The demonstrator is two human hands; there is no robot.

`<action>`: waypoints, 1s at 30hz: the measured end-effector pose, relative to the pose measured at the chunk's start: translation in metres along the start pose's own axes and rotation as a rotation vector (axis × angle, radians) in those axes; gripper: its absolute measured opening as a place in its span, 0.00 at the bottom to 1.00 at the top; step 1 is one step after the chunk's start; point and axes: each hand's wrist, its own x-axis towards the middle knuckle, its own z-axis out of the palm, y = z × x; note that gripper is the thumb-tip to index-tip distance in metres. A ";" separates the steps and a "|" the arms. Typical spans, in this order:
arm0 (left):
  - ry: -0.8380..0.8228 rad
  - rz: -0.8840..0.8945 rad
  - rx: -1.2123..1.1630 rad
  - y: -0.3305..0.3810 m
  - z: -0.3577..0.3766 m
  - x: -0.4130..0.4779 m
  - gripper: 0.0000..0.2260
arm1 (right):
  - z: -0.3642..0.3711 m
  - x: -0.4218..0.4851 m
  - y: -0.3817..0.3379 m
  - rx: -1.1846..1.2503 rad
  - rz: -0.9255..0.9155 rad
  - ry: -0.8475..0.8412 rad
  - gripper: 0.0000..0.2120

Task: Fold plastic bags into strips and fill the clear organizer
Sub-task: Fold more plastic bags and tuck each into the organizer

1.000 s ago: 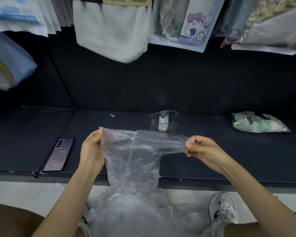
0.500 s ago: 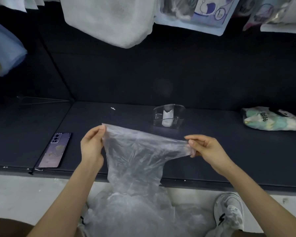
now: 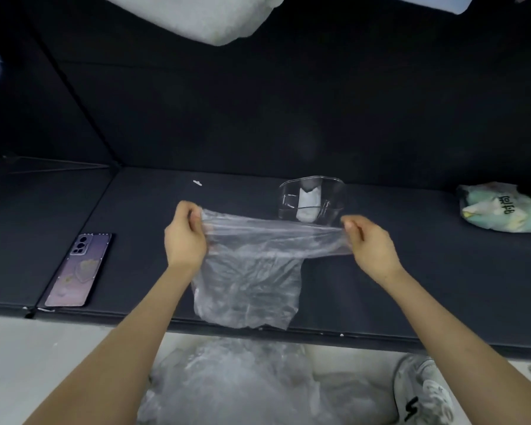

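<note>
**Over the dark shelf, a bag pulled taut between two hands**

Above the shelf (image 3: 442, 286), the left hand (image 3: 186, 237) and right hand (image 3: 370, 246) each pinch one end of the plastic bag (image 3: 252, 271) along its top edge, fingers curled round the film. Half a second ago the hands were closer together and the edge sagged; now they have spread apart and it runs nearly straight. The bag's body hangs down with its lower edge at the shelf front, clear of the pile of bags (image 3: 242, 381) on the floor, where before it trailed into that pile. The clear organizer (image 3: 311, 199) stands on the shelf just behind the stretched edge, near the right hand, with one white folded strip (image 3: 308, 204) inside. A phone (image 3: 78, 269) lies face down to the left, and a packet (image 3: 503, 211) lies far right.
</note>
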 end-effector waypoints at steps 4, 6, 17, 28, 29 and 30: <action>-0.023 -0.121 0.083 -0.006 0.020 0.025 0.05 | 0.008 -0.019 -0.001 -0.183 -0.247 0.439 0.21; -0.030 -0.295 0.069 -0.010 0.029 0.039 0.03 | 0.019 -0.036 0.002 -0.162 -0.330 0.191 0.26; -0.338 -0.974 -0.528 -0.046 -0.016 0.026 0.26 | 0.108 -0.034 0.023 -0.214 -0.150 -0.235 0.19; -0.343 -0.696 -0.207 -0.054 0.007 -0.047 0.07 | 0.101 -0.049 0.007 0.243 0.040 -0.289 0.03; -0.342 -0.684 -0.189 -0.052 0.008 -0.049 0.09 | 0.094 -0.053 0.003 0.334 0.110 -0.329 0.03; -0.347 -0.688 -0.175 -0.050 0.010 -0.051 0.10 | 0.088 -0.056 0.000 0.410 0.170 -0.361 0.04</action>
